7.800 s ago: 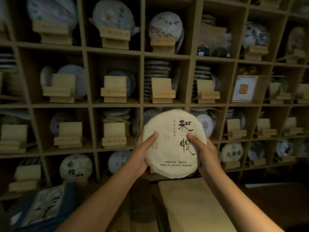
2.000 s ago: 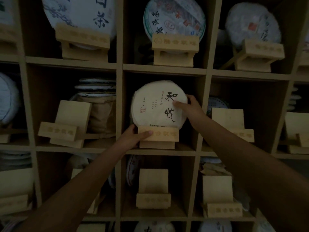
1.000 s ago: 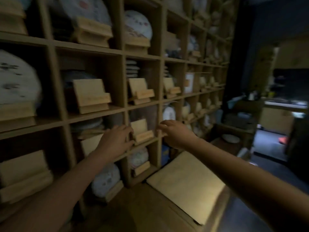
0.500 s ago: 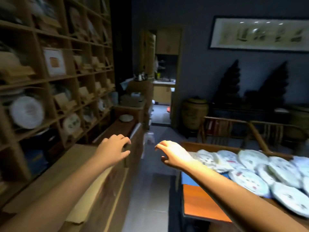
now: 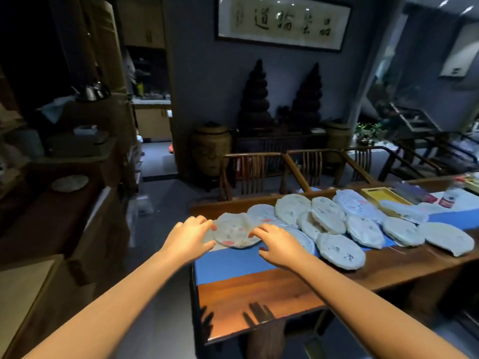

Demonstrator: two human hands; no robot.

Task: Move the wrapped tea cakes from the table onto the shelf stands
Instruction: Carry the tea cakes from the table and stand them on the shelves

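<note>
- Two bare hands are reaching over the near-left end of the table [image 5: 259,294], one on each side of a round, paper-wrapped tea cake [image 5: 232,233].
- The left hand [image 5: 190,238] is touching the cake's left rim with fingers spread and slightly bent; the right hand [image 5: 278,244] is meeting the right rim with its fingertips. The motion blur is making it unclear whether either is truly gripping yet.
- That tea cake, a flat whitish disc with crinkled paper and red and dark print, is sitting at the left end of the pile, over the far edge of a smooth blue cloth [image 5: 233,263].
- More wrapped tea cakes [image 5: 339,251] are lying in overlapping rows to the right, all flat pale discs with pleated edges, some carrying dark calligraphy.
- The table is showing glossy reddish-brown wood, with shadows of the fingers falling on its near edge.
- A yellow rectangular tray [image 5: 381,194] is resting at the far right of the table.
- Slatted wooden chairs [image 5: 259,172] are standing beyond the table, with a rounded brown ceramic jar [image 5: 211,149] behind them and a framed calligraphy scroll [image 5: 282,22] hanging on the grey wall.
</note>
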